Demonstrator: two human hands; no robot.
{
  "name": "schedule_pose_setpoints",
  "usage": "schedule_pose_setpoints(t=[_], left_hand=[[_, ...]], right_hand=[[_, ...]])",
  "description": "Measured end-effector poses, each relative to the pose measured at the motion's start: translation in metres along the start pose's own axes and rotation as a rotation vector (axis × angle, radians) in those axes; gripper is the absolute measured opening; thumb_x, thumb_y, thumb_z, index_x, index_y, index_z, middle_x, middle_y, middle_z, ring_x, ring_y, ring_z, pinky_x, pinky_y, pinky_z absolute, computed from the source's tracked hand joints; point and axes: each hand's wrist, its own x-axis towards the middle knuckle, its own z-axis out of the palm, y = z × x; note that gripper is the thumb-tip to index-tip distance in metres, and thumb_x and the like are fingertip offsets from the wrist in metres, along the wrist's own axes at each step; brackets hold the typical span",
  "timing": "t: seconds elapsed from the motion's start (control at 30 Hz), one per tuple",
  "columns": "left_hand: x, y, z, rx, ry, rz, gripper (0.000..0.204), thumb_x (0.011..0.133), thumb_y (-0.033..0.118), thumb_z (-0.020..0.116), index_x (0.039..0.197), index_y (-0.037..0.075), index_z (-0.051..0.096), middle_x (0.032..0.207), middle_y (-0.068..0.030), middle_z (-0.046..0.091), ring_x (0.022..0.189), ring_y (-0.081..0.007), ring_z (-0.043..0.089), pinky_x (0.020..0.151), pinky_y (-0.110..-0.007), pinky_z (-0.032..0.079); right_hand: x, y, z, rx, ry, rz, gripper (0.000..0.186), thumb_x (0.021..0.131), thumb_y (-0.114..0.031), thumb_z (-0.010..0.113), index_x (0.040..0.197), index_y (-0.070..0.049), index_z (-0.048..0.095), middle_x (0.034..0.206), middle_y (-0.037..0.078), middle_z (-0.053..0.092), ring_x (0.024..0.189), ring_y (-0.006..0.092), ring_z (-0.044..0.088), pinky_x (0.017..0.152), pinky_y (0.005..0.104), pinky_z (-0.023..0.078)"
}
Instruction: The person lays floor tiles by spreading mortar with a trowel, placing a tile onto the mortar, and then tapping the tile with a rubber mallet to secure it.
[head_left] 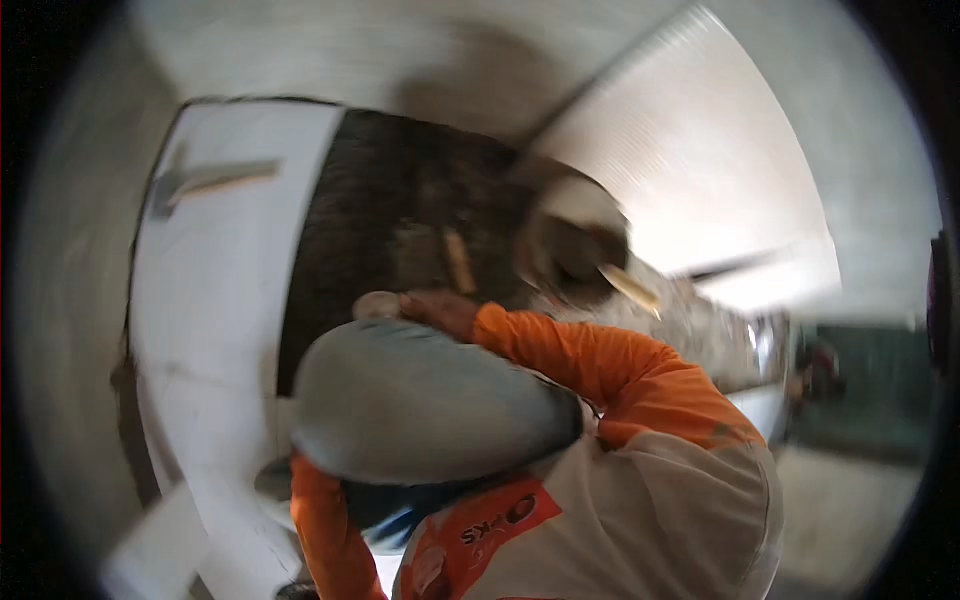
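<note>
In front of my raised grey-trousered knee, my right hand reaches in from an orange sleeve. Its fingers look closed on the edge of a small round pale object, too blurred to name. A wooden handle lies just beyond that hand on dark, wet-looking mortar. To the right stands a round, pale-rimmed bucket with a dark inside, and a light wooden handle sticks out of it. My left orange sleeve shows at the lower left, while the hand itself is hidden.
White tiles run along the left, bordering the mortar. On them lies a blurred hammer-like tool with a wooden handle. A large pale panel leans on the grey wall at the upper right. Rough rubble-like ground extends rightward.
</note>
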Motion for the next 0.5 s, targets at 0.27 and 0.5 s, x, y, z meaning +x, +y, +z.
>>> schedule_pose_setpoints(t=[0.27, 0.5], left_hand=[[-0.061, -0.097, 0.023, 0.635, 0.236, 0.644, 0.041, 0.092, 0.029, 0.045, 0.127, 0.008, 0.049, 0.125, -0.0168, 0.051, 0.122, -0.0354, 0.040, 0.103, -0.044, 0.031], [-0.076, -0.136, 0.013, -0.052, 0.317, 0.221, 0.044, 0.087, 0.033, 0.054, 0.120, 0.005, 0.052, 0.121, -0.0152, 0.054, 0.114, -0.0324, 0.049, 0.099, -0.042, 0.036]], right_hand=[[-0.242, 0.160, -0.039, -0.207, 0.001, 0.277, 0.037, 0.090, -0.041, 0.053, 0.098, -0.008, 0.067, 0.100, 0.010, 0.067, 0.086, 0.0183, 0.062, 0.083, 0.0360, 0.048], [-0.309, 0.218, -0.166, -0.503, 1.545, 0.162, 0.014, 0.082, -0.011, 0.052, 0.093, -0.003, 0.057, 0.089, 0.016, 0.062, 0.082, 0.0329, 0.061, 0.074, 0.0399, 0.049]])
